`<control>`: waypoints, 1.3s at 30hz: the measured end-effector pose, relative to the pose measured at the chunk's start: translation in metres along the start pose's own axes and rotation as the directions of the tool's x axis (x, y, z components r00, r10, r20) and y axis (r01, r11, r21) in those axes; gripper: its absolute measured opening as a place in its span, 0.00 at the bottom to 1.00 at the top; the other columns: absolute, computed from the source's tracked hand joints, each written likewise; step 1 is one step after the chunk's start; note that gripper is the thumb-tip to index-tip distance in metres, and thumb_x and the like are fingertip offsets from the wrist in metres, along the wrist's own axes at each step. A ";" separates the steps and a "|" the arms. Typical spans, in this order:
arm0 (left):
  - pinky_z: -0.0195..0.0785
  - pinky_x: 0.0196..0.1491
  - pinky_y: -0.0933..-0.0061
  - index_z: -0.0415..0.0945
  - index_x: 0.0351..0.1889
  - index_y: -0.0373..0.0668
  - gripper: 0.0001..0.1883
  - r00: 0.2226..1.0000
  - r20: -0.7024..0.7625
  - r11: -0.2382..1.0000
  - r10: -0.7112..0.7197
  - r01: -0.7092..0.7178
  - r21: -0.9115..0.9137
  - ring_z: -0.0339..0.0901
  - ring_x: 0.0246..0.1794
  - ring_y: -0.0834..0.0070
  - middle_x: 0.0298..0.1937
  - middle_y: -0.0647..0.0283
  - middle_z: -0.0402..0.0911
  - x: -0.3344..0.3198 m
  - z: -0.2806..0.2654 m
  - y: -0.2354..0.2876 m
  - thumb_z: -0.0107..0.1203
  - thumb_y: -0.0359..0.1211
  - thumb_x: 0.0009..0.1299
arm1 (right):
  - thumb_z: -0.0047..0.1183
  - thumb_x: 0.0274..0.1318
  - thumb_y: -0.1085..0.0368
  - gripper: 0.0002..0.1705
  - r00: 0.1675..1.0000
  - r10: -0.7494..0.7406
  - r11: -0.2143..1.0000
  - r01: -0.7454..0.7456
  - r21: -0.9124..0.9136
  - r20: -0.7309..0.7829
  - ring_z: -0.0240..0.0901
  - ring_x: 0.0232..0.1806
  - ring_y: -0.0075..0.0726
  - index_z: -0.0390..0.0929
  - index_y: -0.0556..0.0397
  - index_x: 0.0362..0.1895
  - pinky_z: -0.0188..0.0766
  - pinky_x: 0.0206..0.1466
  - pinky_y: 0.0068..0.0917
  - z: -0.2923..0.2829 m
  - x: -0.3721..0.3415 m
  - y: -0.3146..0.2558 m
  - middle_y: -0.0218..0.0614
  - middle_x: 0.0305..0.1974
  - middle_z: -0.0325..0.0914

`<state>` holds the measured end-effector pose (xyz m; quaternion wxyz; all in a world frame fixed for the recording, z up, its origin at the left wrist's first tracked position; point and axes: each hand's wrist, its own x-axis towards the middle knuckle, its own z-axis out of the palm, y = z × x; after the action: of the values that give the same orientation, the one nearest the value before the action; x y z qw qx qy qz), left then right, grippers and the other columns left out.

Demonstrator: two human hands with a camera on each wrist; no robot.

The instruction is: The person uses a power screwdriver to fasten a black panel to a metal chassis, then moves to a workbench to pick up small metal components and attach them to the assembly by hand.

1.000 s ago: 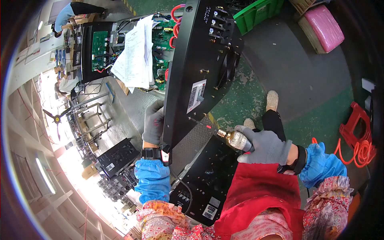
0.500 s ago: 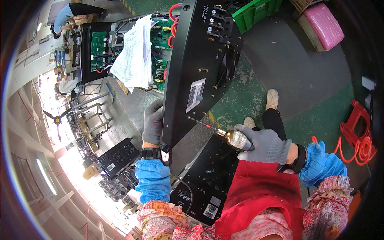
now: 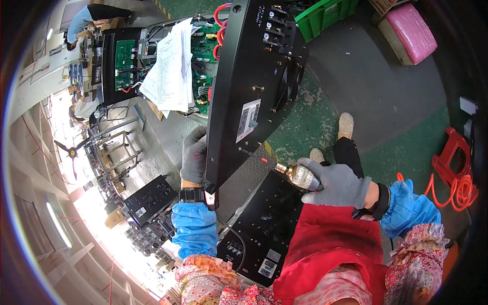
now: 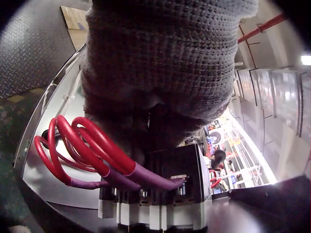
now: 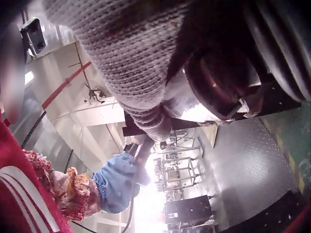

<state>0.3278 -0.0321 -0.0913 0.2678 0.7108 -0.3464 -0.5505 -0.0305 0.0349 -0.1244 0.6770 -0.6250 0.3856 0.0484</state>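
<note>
My gloved right hand (image 3: 338, 184) grips a power screwdriver (image 3: 300, 176) with a clear barrel and brass-coloured nose. Its thin bit, marked by a red band (image 3: 264, 160), points at a screw low on the upright black panel (image 3: 229, 122), just below a label with a grey knob. The gloved left hand (image 3: 193, 155) is at the panel's left edge, fingers tucked behind it. In the left wrist view those fingers reach round a black terminal block (image 4: 177, 162), where red cables (image 4: 92, 145) with purple sleeves enter; the fingertips are hidden. The right wrist view shows glove knit (image 5: 131, 53) close up.
Paper sheets (image 3: 170, 71) lie over green circuit boards behind the panel. Another black panel (image 3: 264, 223) sits low in front of my apron. A green crate (image 3: 325, 18), a pink-wrapped block (image 3: 409, 35) and a coiled orange hose (image 3: 460, 193) are to the right. Other people work far left.
Both hands have hardly moved. The screwdriver's bit, scarcely visible a second ago, showed clearly half a second ago and looks fainter now. The panel has shifted very slightly left in view.
</note>
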 end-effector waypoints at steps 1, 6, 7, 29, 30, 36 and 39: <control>0.72 0.33 0.82 0.80 0.44 0.32 0.12 1.000 -0.003 1.000 0.003 -0.003 0.001 0.79 0.30 0.83 0.35 0.64 0.84 0.000 0.001 0.000 0.58 0.33 0.73 | 0.61 0.52 0.40 0.52 1.000 0.000 1.000 0.000 0.005 -0.006 0.82 0.46 0.59 0.54 0.44 0.76 0.78 0.52 0.44 0.000 -0.001 -0.002 0.54 0.48 0.83; 0.72 0.33 0.83 0.80 0.44 0.32 0.12 1.000 0.009 1.000 0.023 -0.023 0.021 0.79 0.30 0.84 0.34 0.65 0.84 0.001 -0.004 -0.003 0.60 0.35 0.73 | 0.61 0.53 0.41 0.50 1.000 0.031 0.999 -0.031 -0.012 0.006 0.82 0.46 0.59 0.55 0.43 0.75 0.78 0.52 0.44 -0.002 -0.001 -0.006 0.52 0.48 0.83; 0.72 0.33 0.83 0.80 0.44 0.32 0.13 1.000 0.008 0.999 0.027 -0.027 0.017 0.78 0.30 0.84 0.34 0.65 0.84 0.001 -0.002 -0.002 0.60 0.35 0.73 | 0.61 0.53 0.41 0.50 1.000 0.023 1.000 -0.023 -0.008 0.001 0.82 0.47 0.59 0.55 0.43 0.75 0.78 0.53 0.44 -0.001 0.000 -0.003 0.52 0.48 0.83; 0.74 0.43 0.80 0.76 0.58 0.30 0.23 0.993 0.107 0.985 -0.046 0.063 -0.160 0.80 0.39 0.81 0.44 0.63 0.84 -0.001 -0.002 -0.002 0.55 0.41 0.74 | 0.64 0.50 0.45 0.48 0.995 0.060 0.998 -0.062 -0.022 -0.075 0.82 0.42 0.61 0.59 0.41 0.73 0.77 0.46 0.48 0.001 -0.015 0.009 0.52 0.34 0.82; 0.74 0.43 0.80 0.77 0.58 0.30 0.22 0.993 0.104 0.993 -0.058 0.069 -0.097 0.80 0.39 0.82 0.44 0.63 0.84 -0.001 -0.004 0.000 0.55 0.40 0.73 | 0.64 0.50 0.45 0.48 0.995 0.052 0.998 -0.054 -0.017 -0.085 0.82 0.42 0.61 0.58 0.41 0.73 0.77 0.46 0.48 0.003 -0.015 0.010 0.53 0.35 0.82; 0.76 0.39 0.81 0.78 0.53 0.30 0.18 0.991 0.105 0.996 -0.086 0.088 -0.015 0.82 0.35 0.80 0.40 0.61 0.85 -0.002 0.003 0.018 0.55 0.31 0.68 | 0.62 0.52 0.45 0.48 0.993 0.008 1.000 -0.006 0.015 -0.114 0.82 0.42 0.62 0.57 0.45 0.73 0.77 0.48 0.47 0.010 -0.008 0.017 0.54 0.38 0.83; 0.77 0.37 0.80 0.78 0.52 0.30 0.18 0.998 0.055 0.992 -0.017 0.010 0.128 0.83 0.33 0.78 0.39 0.59 0.85 -0.001 0.007 0.018 0.55 0.28 0.65 | 0.62 0.52 0.44 0.49 0.994 0.003 1.000 -0.002 0.012 -0.106 0.82 0.42 0.61 0.56 0.45 0.74 0.77 0.48 0.47 0.010 -0.004 0.017 0.54 0.39 0.83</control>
<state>0.3171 -0.0421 -0.0791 0.2084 0.7131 -0.3832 -0.5488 -0.0379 0.0494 -0.1362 0.6591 -0.6223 0.4220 0.0139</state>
